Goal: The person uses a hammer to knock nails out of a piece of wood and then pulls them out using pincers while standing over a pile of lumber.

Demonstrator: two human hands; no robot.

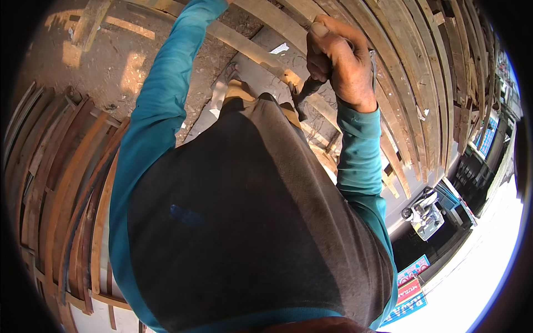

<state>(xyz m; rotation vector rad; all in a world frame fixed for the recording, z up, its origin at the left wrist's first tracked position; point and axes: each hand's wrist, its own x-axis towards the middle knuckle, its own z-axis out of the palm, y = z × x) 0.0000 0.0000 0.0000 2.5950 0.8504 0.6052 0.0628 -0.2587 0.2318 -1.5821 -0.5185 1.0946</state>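
Note:
My right hand (pixel 344 61) is closed in a fist round the dark grip of a hammer (pixel 306 94). The hammer's head hangs down to the left of the fist, over a wooden slat (pixel 266 60) that runs slantwise in front of my legs. Teal cloth covers my left arm (pixel 166 77), which stretches forward and up. Past its cuff the left hand is cut off by the picture's upper edge, so its fingers and anything in them are hidden.
Long wooden slats (pixel 400 72) lie side by side at the right. Another stack of wooden strips (pixel 61 183) stands at the left. Bare earth (pixel 111 72) with wood scraps spreads at the far left. A parked motorbike (pixel 425 213) and coloured signs (pixel 411 291) show at the right.

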